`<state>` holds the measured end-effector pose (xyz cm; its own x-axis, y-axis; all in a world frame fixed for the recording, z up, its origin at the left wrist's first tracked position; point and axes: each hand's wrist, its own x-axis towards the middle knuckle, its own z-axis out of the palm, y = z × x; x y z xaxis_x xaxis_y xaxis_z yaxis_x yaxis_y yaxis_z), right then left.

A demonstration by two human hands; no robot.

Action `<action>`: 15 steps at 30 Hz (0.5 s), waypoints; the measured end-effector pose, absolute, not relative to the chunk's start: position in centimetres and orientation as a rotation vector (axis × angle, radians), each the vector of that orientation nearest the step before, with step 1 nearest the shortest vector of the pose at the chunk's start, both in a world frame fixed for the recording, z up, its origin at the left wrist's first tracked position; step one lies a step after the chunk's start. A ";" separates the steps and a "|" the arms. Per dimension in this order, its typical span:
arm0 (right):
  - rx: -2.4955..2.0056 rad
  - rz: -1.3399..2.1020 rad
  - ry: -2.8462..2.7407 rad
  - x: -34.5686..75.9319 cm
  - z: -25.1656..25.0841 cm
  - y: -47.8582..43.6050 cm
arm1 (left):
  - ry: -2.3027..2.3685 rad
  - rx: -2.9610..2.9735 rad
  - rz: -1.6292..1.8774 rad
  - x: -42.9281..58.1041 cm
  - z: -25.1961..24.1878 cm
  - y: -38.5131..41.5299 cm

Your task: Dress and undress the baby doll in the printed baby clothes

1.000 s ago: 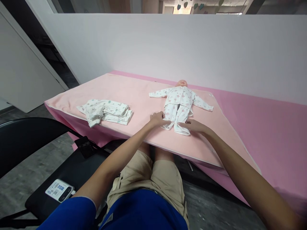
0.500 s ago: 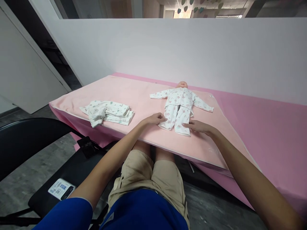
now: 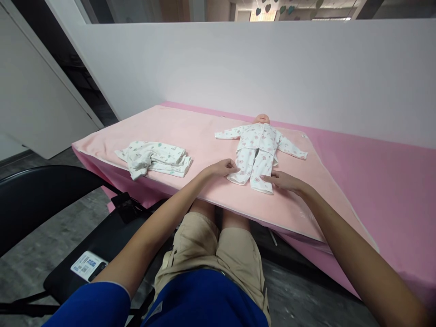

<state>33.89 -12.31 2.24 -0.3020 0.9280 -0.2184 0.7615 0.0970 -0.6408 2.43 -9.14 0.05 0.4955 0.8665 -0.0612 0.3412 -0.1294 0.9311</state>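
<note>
We count one doll [image 3: 260,138] far right on one pink mat [image 3: 204,136], one folded garment pile [image 3: 155,157] left, and one black chair [image 3: 41,195] near left.

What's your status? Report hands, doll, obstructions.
Left hand and right hand open, flat at trouser cuffs. Dressed doll on its back on pink mat. Spare clothes lie apart, left.

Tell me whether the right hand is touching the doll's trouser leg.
Touching. The head view shows the right hand lying flat, its fingertips resting on the cuff end of the doll's trouser leg, no gap between them.
</note>
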 end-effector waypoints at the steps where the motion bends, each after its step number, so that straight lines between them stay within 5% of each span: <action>1: -1.692 0.971 -2.119 33.8 2.1 -12.5 | 1.042 1.710 0.657 2.5 -0.2 -9.3; 4: -1.762 0.794 -2.023 33.3 1.4 -13.8 | 1.104 1.800 0.773 2.5 -1.0 -10.4; 10: -1.497 -0.088 -1.898 31.7 -0.6 -19.3 | 1.339 2.368 1.128 3.0 -1.9 -14.2; 15: -1.295 -0.283 -2.205 30.6 -2.2 -21.6 | 1.304 2.684 1.019 4.1 -1.9 -17.1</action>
<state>30.58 -21.59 -2.19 -0.3757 0.7357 0.5636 0.8542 0.5107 -0.0972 4.05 -17.06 -1.95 0.4492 0.7005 0.5546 0.7075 -0.6580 0.2579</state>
